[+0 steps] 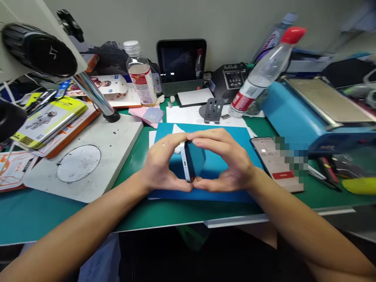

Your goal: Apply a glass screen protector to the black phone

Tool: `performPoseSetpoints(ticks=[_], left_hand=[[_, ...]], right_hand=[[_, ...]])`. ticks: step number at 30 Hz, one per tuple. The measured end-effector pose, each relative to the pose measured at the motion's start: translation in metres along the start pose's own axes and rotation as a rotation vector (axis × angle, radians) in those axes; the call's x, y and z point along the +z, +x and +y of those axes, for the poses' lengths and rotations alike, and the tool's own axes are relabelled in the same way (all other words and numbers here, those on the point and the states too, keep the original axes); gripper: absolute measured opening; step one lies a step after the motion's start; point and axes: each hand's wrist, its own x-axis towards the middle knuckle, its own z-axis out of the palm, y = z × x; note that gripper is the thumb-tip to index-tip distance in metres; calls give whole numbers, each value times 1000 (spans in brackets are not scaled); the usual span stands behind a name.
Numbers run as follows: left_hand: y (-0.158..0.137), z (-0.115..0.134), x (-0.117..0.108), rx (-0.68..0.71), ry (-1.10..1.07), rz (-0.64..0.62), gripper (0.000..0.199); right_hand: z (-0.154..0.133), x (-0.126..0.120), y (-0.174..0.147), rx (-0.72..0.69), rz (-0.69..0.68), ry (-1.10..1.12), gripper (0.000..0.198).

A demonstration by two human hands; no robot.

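A smartphone (188, 164) is held up on its side over the blue mat (229, 196), its silver edge with the charging port facing me and its dark face turned to the right. My left hand (163, 164) curves round it from the left, fingers at the far corner and thumb at the near one. From the right, my right hand (232, 160) grips the same two corners between fingertips and thumb. The fingertips of both hands nearly meet. Under the left fingers, a white piece of cloth or paper (177, 128) shows in part.
A grey-white stand base (117, 135) with a metal post is at left, beside stacked boxes (48, 119). Bottles (143, 86) (258, 82), a dark-screened device (182, 62) and a phone holder (214, 109) stand behind. At right are another phone (272, 156) and a blue machine (305, 113).
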Motion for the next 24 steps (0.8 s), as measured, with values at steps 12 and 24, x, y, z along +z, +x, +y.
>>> performPoseSetpoints(ticks=[12, 24], left_hand=[[-4, 7, -6, -268, -33, -69, 67], [3, 18, -29, -677, -164, -325, 63]], right_hand=[[-1, -4, 18, 160, -59, 126, 49], [10, -42, 0, 522, 265, 303, 41]])
